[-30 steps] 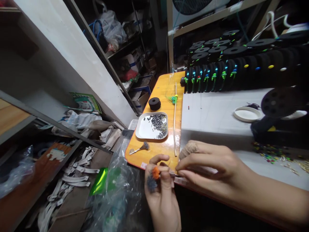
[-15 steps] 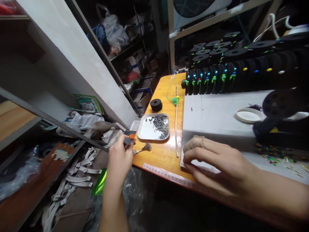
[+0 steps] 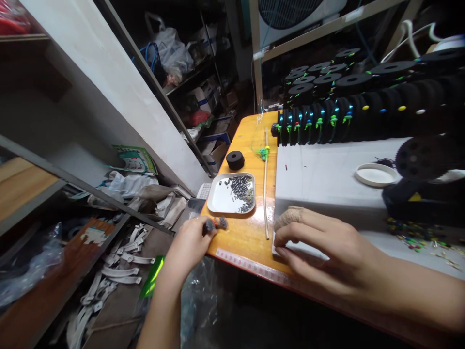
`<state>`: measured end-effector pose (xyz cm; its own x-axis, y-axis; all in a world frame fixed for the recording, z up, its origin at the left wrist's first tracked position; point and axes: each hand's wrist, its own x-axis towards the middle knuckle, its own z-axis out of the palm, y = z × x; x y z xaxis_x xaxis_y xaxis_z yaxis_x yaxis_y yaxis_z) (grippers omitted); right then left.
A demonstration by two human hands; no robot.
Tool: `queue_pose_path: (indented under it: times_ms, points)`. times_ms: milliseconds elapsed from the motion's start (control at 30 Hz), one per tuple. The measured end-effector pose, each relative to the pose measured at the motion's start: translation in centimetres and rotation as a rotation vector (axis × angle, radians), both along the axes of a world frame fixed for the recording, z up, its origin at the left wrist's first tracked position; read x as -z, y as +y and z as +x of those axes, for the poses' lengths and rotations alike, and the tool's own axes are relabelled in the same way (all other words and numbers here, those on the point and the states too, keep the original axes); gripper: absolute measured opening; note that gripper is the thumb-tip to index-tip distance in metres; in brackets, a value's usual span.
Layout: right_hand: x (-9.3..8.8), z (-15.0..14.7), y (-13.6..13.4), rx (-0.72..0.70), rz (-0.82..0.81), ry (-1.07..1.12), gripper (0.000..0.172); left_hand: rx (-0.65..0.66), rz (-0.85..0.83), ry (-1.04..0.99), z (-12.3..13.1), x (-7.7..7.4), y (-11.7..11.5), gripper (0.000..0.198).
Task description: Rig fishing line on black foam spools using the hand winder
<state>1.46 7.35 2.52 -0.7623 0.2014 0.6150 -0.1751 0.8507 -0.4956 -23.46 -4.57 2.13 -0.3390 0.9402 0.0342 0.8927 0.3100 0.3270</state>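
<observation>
My left hand [image 3: 192, 245] is at the table's left edge, its fingers closed around a small bundle with a grey tufted head [image 3: 209, 224] and an orange one [image 3: 215, 222]. Right beside them lies another grey tufted head [image 3: 223, 223]. My right hand [image 3: 319, 242], with a tan wrap on one finger, rests at the near left corner of the white surface [image 3: 308, 184]. Its thumb and fingertips are pinched together; anything between them is too small to make out. A white tray [image 3: 214, 206] of small dark pieces stands beyond my left hand.
On the orange table [image 3: 249, 133] are a black foam ring [image 3: 235, 160] and a thin pale stick [image 3: 265, 194]. Black spools with green threads [image 3: 316, 121] line the back right. A white ring lid [image 3: 376, 175] and scattered colourful beads [image 3: 414, 232] are at right.
My left hand has moved right and slightly down over the table edge, bringing its bundle up to the loose grey head. My right hand has hardly moved.
</observation>
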Motion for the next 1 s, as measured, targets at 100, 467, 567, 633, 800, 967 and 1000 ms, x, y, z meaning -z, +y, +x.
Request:
queue_pose_path:
  times_ms: [100, 467, 567, 633, 800, 967, 1000]
  points:
    - [0.1, 0.0, 0.0, -0.007, -0.007, 0.008, 0.014, -0.028, 0.051, 0.017, -0.3, -0.3, 0.1, 0.017]
    - [-0.1, 0.0, 0.1, -0.011, 0.006, 0.024, 0.015, -0.098, 0.15, 0.136, -1.5, -2.0, 4.0, 0.014]
    - [0.2, -0.2, 0.3, -0.012, -0.018, 0.032, 0.013, -0.113, 0.193, 0.129, 0.3, -1.8, 1.1, 0.015]
    - [0.4, -0.2, 0.3, -0.007, -0.049, 0.025, 0.013, -0.066, 0.184, 0.038, 2.0, -1.0, -0.4, 0.013]
    - [0.8, -0.2, 0.2, -0.003, -0.084, 0.032, 0.013, 0.031, 0.068, -0.136, 5.4, 2.3, -1.2, 0.022]
    - [0.5, -0.2, 0.3, 0.023, -0.138, 0.035, 0.008, -0.067, 0.327, -0.257, 7.0, 1.8, -2.4, 0.036]
    - [0.4, -0.2, 0.3, 0.027, -0.152, 0.031, 0.007, -0.092, 0.412, -0.26, 7.4, 1.6, -2.7, 0.032]
